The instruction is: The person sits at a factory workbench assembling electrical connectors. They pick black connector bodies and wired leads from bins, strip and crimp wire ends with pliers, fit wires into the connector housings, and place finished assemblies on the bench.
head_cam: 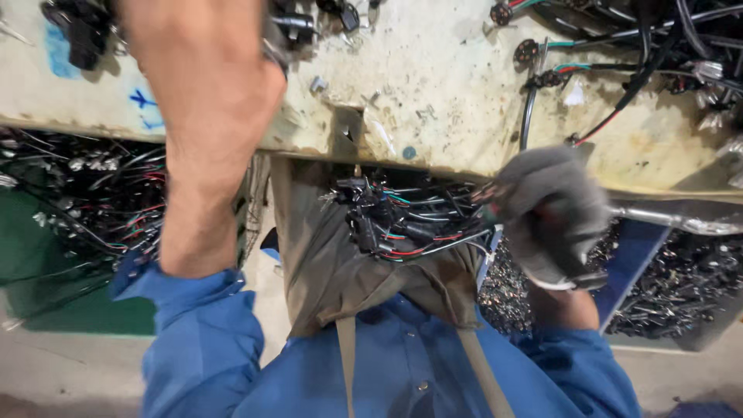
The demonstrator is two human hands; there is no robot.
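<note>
Left hand (209, 85): bare, fingers hidden, grip unclear | Right hand (551, 213): gloved, fingers clamped on wire bundle (402, 220) below counter (433, 93) edge | Bundle: light, floppy, snag-prone; grasp by connectors.

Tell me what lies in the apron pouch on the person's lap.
The apron pouch holds a tangle of black, red and green wires with black connectors. Anything deeper in the pouch is hidden beneath them.

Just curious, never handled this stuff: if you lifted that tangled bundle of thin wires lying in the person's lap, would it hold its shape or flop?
The bundle of wires would probably flop and droop, since its thin strands already curl loosely. It likely lifts as one snagged clump, because the strands and black connectors are tangled together. It looks fairly light.
</note>
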